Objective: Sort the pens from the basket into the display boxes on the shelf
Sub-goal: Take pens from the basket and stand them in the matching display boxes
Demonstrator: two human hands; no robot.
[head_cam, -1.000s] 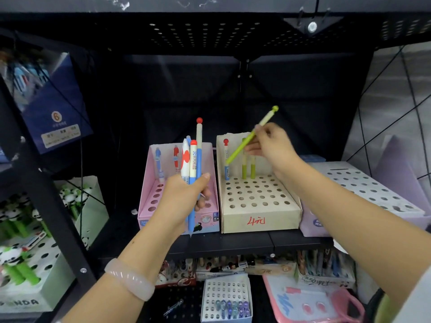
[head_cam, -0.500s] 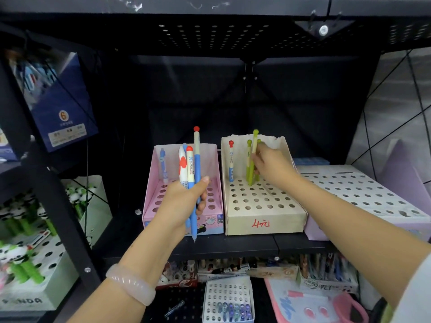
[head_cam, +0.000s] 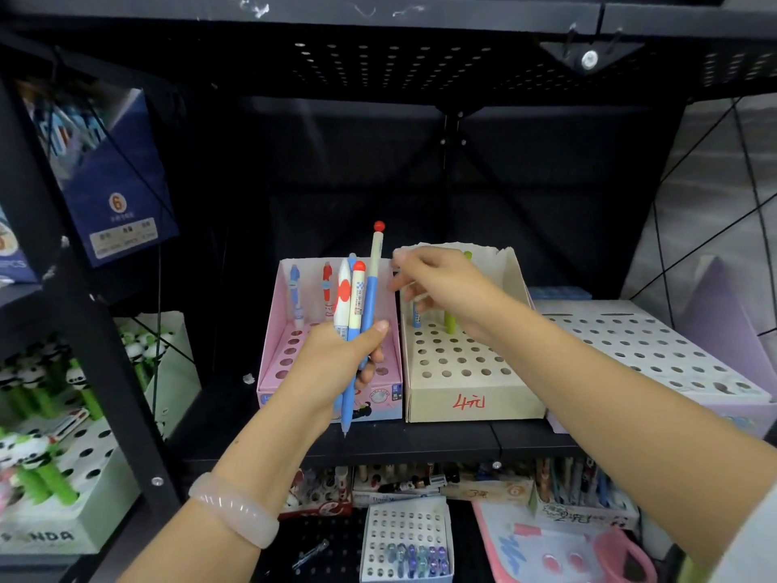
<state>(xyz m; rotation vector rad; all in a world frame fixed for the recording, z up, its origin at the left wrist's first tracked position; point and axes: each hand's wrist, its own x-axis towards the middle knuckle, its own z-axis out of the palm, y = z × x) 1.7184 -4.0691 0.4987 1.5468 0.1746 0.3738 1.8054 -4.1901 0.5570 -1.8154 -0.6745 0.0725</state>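
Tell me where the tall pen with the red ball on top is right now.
In the head view, left of centre: the red-ball pen stands upright in the left hand's grip among other pens, before the pink box, with the right hand beside it.

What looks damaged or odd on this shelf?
The beige box has a ragged, torn top edge at the back, unlike the neat pink box beside it. Nothing looks spilled.

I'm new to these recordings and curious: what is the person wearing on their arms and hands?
Both forearms are bare. The left wrist carries a smooth, translucent pale pink bangle, round and unmarked. At the lower right edge, a bit of light-coloured sleeve shows on the right arm. No rings, gloves or watch are visible on the left hand or right hand.
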